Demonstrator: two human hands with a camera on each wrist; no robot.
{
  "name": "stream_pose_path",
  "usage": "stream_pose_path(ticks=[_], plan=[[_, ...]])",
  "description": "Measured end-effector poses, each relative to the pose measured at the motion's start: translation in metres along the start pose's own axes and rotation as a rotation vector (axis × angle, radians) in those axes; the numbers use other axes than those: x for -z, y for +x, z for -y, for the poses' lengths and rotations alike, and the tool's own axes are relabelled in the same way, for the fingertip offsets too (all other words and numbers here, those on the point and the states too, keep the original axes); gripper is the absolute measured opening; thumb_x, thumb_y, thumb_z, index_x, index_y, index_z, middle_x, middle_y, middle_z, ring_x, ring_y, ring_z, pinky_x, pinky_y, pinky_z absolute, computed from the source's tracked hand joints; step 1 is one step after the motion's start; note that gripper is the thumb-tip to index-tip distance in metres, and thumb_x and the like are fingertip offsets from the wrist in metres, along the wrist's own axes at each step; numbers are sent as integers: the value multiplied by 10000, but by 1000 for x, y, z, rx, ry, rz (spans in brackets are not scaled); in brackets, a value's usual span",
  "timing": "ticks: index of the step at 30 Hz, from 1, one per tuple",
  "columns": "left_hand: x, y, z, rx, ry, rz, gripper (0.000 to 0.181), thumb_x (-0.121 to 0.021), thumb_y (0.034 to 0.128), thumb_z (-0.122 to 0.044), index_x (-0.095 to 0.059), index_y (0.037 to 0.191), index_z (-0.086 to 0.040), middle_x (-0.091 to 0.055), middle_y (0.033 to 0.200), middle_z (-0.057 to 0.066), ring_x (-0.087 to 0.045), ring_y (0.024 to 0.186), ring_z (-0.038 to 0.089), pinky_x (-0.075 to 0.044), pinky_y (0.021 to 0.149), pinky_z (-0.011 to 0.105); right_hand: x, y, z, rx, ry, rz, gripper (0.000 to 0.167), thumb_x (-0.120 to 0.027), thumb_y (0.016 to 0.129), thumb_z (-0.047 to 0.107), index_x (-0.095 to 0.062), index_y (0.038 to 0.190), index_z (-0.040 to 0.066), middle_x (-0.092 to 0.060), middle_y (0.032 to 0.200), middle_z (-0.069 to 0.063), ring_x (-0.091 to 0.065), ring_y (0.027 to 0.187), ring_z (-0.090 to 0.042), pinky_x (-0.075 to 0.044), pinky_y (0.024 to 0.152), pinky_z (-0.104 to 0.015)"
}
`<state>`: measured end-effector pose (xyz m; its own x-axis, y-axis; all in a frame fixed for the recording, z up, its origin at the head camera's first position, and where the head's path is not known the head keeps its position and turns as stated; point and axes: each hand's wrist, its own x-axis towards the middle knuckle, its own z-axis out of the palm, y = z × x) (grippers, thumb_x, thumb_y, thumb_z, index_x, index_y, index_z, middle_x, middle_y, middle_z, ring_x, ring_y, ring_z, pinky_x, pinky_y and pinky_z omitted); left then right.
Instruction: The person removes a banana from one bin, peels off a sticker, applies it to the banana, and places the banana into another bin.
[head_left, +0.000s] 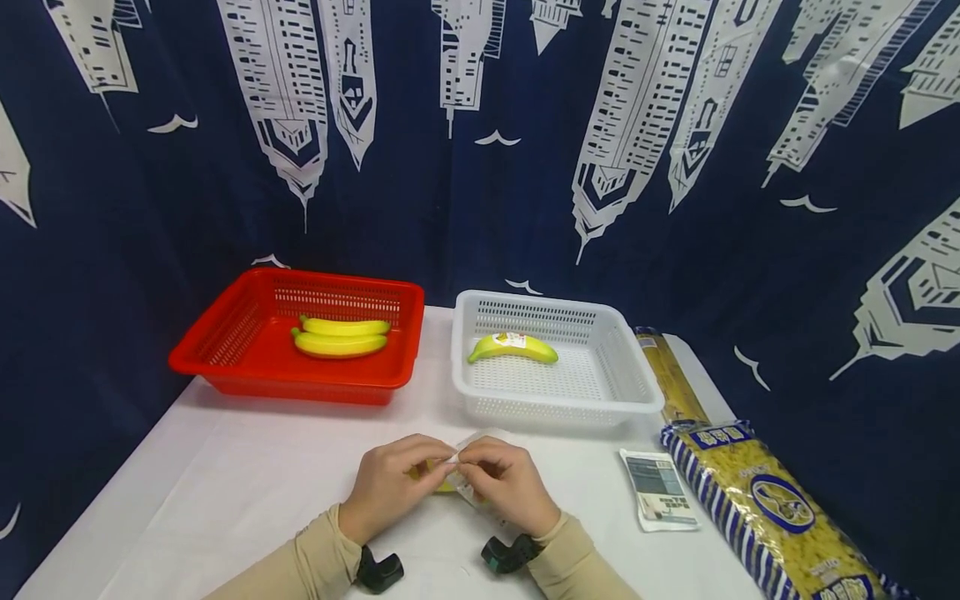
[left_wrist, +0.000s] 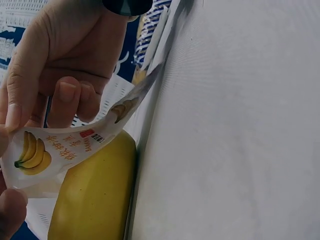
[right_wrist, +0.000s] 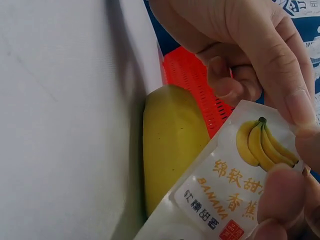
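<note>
Both hands meet over the table at the front centre. My left hand (head_left: 397,483) and my right hand (head_left: 510,483) pinch the top edge of a white banana sticker strip (left_wrist: 65,150) between thumbs and fingertips. Printed bananas and orange lettering show on the strip (right_wrist: 220,200) in both wrist views, its lower part curving away. Right beside the strip a yellow banana (left_wrist: 100,190) lies on the table, mostly hidden by the hands in the head view. The left hand (right_wrist: 250,45) is across from the right fingertips in the right wrist view.
A red basket (head_left: 300,388) with two bananas (head_left: 341,345) stands at the back left. Right of it, a white basket (head_left: 555,407) holds one banana (head_left: 525,347) with a label. Along the right side lie a small white packet (head_left: 660,492) and pasta bags (head_left: 780,508).
</note>
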<state>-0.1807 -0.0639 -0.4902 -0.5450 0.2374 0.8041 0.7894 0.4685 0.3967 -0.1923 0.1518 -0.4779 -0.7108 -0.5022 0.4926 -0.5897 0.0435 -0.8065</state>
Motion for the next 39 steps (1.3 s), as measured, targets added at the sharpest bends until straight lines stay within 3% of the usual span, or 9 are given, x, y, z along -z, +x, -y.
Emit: stream_pose_path(ticks=[14, 24, 32, 39], plan=[[-2, -3, 4, -13, 8, 22, 156, -821, 881, -152, -801, 1016, -227, -732, 880, -140, -547, 670, -47, -405, 595, 71, 1, 0, -2, -32, -85, 1, 75, -686, 988, 86, -745, 1033, 101, -730, 1001, -78, -558, 588, 0, -516, 458, -263], [0, -3, 2, 26, 22, 8, 103, -795, 895, -136, -779, 959, -214, -709, 856, -134, -565, 678, -45, -431, 599, 88, 4, 1, 0, -55, -113, -1, 58, -698, 979, 85, -747, 1001, 106, -735, 888, -73, -546, 607, 5, -492, 494, -225], [2, -2, 3, 56, 33, 11, 122, -814, 875, -136, -779, 968, -208, -706, 868, -138, -567, 688, -38, -444, 604, 93, 14, 1, 1, -108, -165, -61, 44, -726, 955, 76, -755, 989, 82, -759, 898, -68, -634, 696, -25, -561, 610, -246], [2, -2, 3, 57, 34, 4, 131, -810, 877, -133, -781, 976, -214, -704, 860, -143, -570, 675, -31, -431, 595, 92, 25, 2, 2, -119, -282, -104, 74, -755, 920, 50, -766, 953, 115, -751, 851, -7, -607, 660, -21, -544, 587, -242]])
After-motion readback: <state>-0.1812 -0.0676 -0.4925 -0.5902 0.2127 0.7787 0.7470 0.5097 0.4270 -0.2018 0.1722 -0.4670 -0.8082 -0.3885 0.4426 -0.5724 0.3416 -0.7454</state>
